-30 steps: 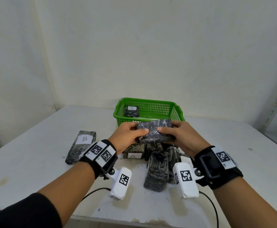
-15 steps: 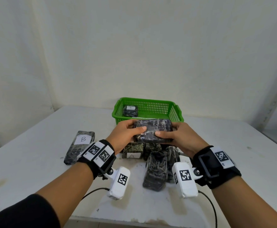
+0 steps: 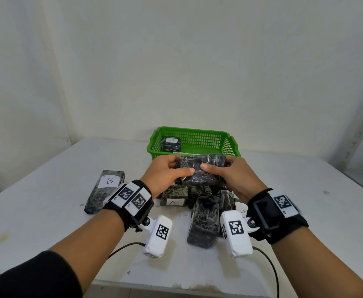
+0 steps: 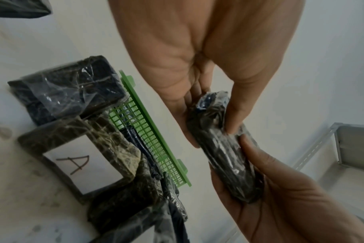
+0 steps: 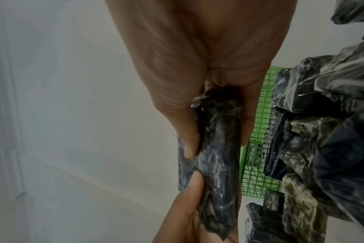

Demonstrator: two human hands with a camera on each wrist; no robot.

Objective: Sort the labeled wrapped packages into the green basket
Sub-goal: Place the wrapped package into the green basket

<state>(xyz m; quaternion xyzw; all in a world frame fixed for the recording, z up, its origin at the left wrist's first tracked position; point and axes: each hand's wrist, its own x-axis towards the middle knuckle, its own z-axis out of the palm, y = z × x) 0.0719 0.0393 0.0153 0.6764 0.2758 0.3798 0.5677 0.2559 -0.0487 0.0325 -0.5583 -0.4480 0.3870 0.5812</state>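
A dark plastic-wrapped package hangs just above the pile, in front of the green basket. My left hand grips its left end and my right hand its right end, thumbs on the near face. No label shows on it. In the left wrist view the package sits between thumb and fingers of the left hand. The right wrist view shows the right hand pinching the same package. One package marked B lies in the basket's left corner.
Under my hands lies a pile of wrapped packages, one marked A. A long package marked B lies to the left on the white table. A wall stands close behind the basket, and a metal shelf post at right.
Both hands have kept their hold and turned the package a little, from tilted to nearly level. It stays over the pile in front of the basket.
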